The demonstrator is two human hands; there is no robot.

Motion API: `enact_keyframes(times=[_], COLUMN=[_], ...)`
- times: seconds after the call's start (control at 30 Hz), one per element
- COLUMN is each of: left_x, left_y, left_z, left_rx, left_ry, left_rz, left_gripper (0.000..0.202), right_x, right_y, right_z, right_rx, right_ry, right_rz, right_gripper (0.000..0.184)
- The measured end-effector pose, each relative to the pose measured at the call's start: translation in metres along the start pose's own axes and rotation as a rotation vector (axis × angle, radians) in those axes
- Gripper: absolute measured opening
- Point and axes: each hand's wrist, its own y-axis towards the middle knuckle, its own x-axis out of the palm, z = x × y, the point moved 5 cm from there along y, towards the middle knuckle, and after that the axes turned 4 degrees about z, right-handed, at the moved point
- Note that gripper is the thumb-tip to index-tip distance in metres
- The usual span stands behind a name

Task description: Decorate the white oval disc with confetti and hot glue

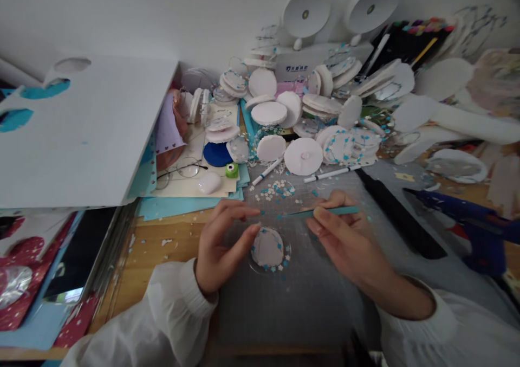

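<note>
FREE: bare grey mat (276, 315) nearside of flowered disc (268, 248), plus gap between disc and right hand (345, 237) | TIGHT: left hand (223, 242) at disc's left; tweezers (343, 211) cross just beyond | BLOCKED far: loose flowers (276, 190), pens (331, 174), white disc heap (304, 156) | right: black strip (402, 215), blue glue gun (475, 223) | left: big white board (93, 134)

Wooden table (179, 227), blue paper (182, 207), grey mat (276, 315), apparently gridded

Lettering on a twin-lamp box (320, 58)
At one o'clock, its front bears a shield-like emblem (287, 69) and dark Chinese characters (299, 69), the first 天, the others too blurred; the line beneath is illegible.
</note>
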Motion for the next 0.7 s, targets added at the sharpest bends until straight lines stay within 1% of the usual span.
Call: enact_keyframes(times=[0.1, 0.2, 0.3, 0.4, 0.5, 0.6, 0.7], left_x=[0.000, 0.003, 0.005, 0.005, 0.005, 0.007, 0.012], left_y=[0.000, -0.003, -0.009, -0.015, -0.016, -0.015, -0.013], left_z=[0.008, 0.022, 0.037, 0.048, 0.054, 0.055, 0.054], left_rx=[0.018, 0.036, 0.046, 0.029, -0.020, -0.089, -0.142], left_ry=[-0.033, -0.056, -0.057, -0.061, -0.082, -0.132, -0.192], left_rz=[0.006, -0.011, -0.031, -0.060, -0.073, -0.091, -0.142], left_gripper=[0.012, 0.007, 0.013, 0.018, 0.016, 0.016, 0.015], right_x=[0.000, 0.005, 0.019, 0.032, 0.038, 0.038, 0.036], right_y=[-0.001, -0.004, -0.013, -0.028, -0.042, -0.050, -0.051], right_z=[-0.001, -0.005, -0.012, -0.018, -0.021, -0.023, -0.023], right_rx=[0.034, 0.078, 0.115, 0.169, 0.257, 0.331, 0.330], right_ry=[0.055, 0.137, 0.213, 0.261, 0.316, 0.379, 0.380], right_rz=[-0.023, -0.065, -0.194, -0.314, -0.373, -0.390, -0.377], right_gripper=[0.021, 0.026, 0.030, 0.031, 0.031, 0.031, 0.033])
